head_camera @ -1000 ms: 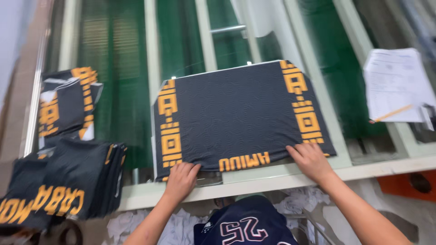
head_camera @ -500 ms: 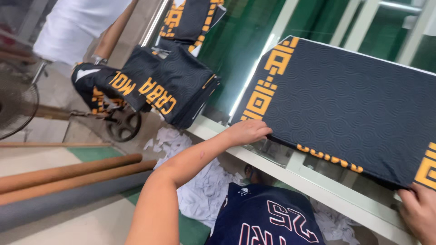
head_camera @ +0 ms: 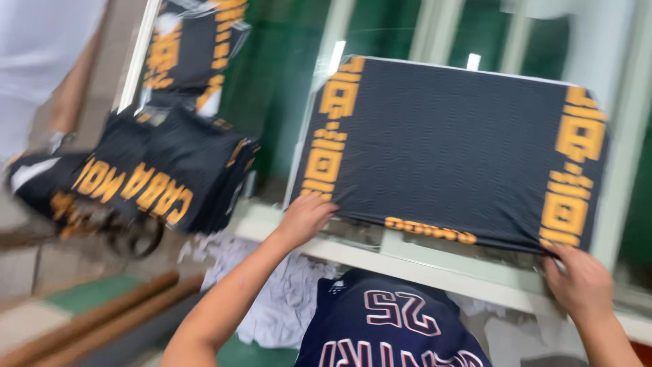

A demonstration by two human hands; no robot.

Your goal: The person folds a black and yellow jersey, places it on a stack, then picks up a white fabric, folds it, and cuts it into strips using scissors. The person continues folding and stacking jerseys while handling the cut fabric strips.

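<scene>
A dark navy fabric piece (head_camera: 448, 149) with orange block patterns down both sides lies stretched flat on a white frame over green panels. My left hand (head_camera: 305, 216) rests on its near left corner, fingers closed over the edge. My right hand (head_camera: 578, 280) grips its near right corner. I wear a dark jersey (head_camera: 387, 329) with a light printed number, seen at the bottom of the view.
A stack of dark garments with orange print (head_camera: 159, 177) lies at the left, another bagged pile (head_camera: 193, 47) behind it. A person in white (head_camera: 47, 61) stands at far left. White rags (head_camera: 285, 299) sit under the white frame rail (head_camera: 435, 261). Brown tubes (head_camera: 102, 316) lie on the floor.
The view swung left, then partly back to the right. Both hands have stayed on the near corners of the fabric piece.
</scene>
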